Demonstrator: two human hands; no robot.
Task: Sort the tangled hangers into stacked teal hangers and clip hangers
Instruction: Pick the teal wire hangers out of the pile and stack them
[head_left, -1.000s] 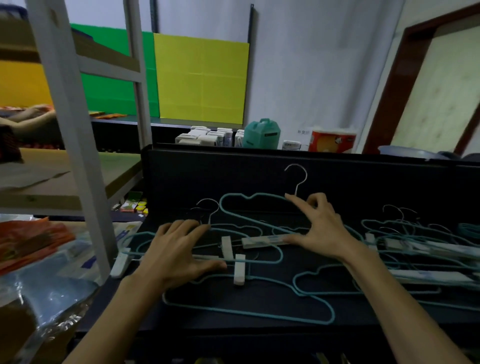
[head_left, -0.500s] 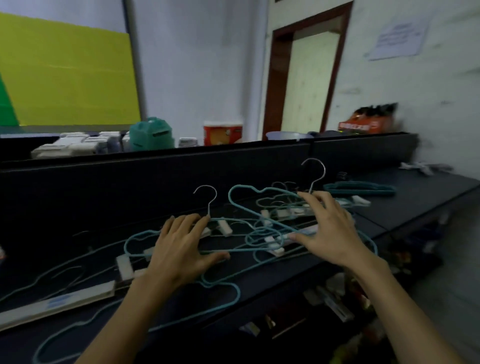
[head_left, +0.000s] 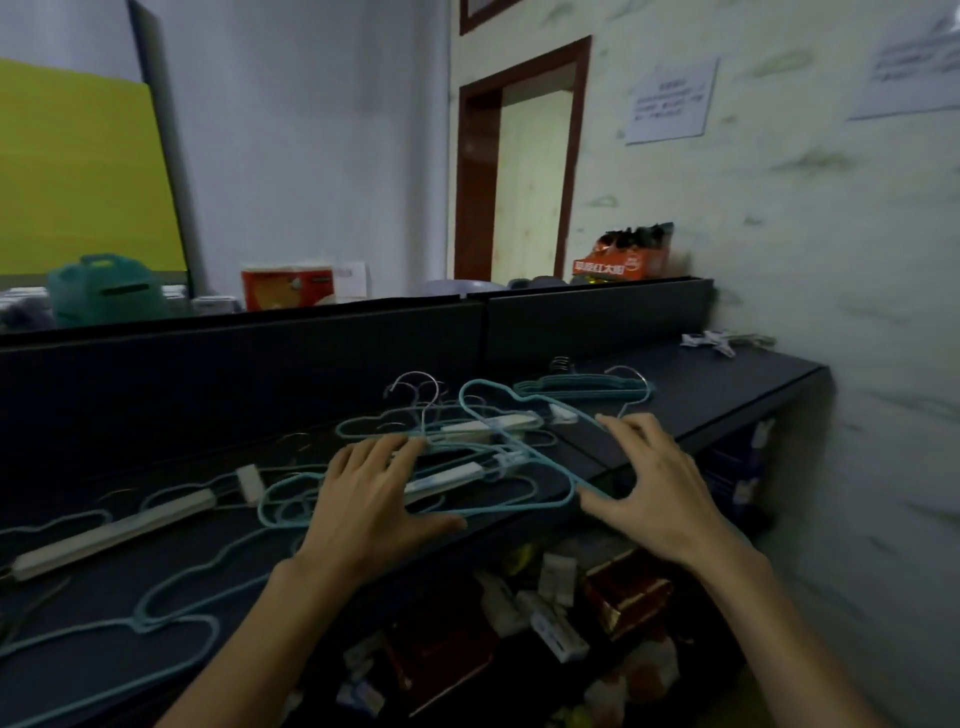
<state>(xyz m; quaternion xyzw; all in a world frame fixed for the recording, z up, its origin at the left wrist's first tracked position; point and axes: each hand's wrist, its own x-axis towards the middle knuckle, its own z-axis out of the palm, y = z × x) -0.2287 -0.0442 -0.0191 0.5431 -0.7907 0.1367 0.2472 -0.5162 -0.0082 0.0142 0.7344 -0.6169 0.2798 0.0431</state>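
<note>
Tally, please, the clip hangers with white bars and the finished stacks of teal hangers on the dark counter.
Clip hangers with white bars: 3 (near left, middle, far)
Stacks of teal hangers: 1
Total: 4
The loose teal hangers are too tangled to count reliably.

Beyond the right hand (head_left: 660, 488), an orange carton (head_left: 621, 260) carries white characters (too blurred to read). Two wall notices (head_left: 667, 101) above it bear illegibly small print.
</note>
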